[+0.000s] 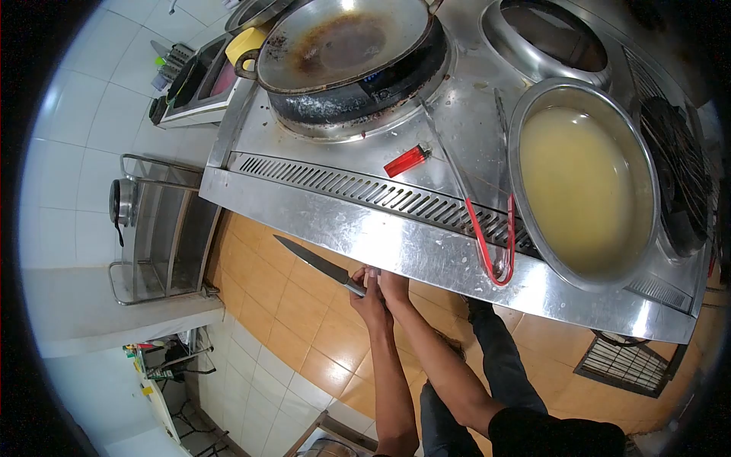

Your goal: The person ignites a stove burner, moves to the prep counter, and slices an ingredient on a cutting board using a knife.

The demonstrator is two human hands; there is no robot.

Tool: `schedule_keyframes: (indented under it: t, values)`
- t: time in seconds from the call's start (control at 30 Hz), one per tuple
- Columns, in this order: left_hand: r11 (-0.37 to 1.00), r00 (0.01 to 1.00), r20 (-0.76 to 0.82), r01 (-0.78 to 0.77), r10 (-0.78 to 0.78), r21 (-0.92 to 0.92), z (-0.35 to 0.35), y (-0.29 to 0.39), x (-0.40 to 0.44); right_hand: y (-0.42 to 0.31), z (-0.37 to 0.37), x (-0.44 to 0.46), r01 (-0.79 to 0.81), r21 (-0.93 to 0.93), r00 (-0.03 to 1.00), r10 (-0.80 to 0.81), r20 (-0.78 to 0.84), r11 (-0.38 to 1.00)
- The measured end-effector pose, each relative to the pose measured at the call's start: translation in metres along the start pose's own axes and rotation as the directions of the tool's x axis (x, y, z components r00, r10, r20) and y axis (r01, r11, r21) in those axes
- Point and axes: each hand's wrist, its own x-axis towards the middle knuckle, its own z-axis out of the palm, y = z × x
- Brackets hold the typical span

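A large kitchen knife with a dark blade points up and left, below the front edge of the steel stove. My left hand is closed around its handle, with the blade sticking out past the fingers. Right beside it, my right hand looks curled in close to the left hand and the counter edge. Its fingers are partly hidden, and I cannot see what is in them.
On the steel stove sit a wok, a red lighter, red-handled tongs and a big bowl of yellowish liquid. A metal rack stands left; a wire grate is below the counter at right.
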Motion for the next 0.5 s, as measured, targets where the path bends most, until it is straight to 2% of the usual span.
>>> schedule_keyframes:
  t: [0.43, 0.5]
  values:
    - [1.0, 1.0, -0.014, -0.009, 0.009, -0.007, 0.0014, -0.0007, 0.0013, -0.0011, -0.0011, -0.0026, -0.025, 0.024, 1.0, 0.025, 0.007, 0.999]
    - [1.0, 1.0, -0.007, -0.011, 0.01, -0.007, 0.0012, -0.0004, 0.0012, 0.0008, -0.0007, -0.0015, 0.013, 0.001, 1.0, -0.013, 0.018, 1.0]
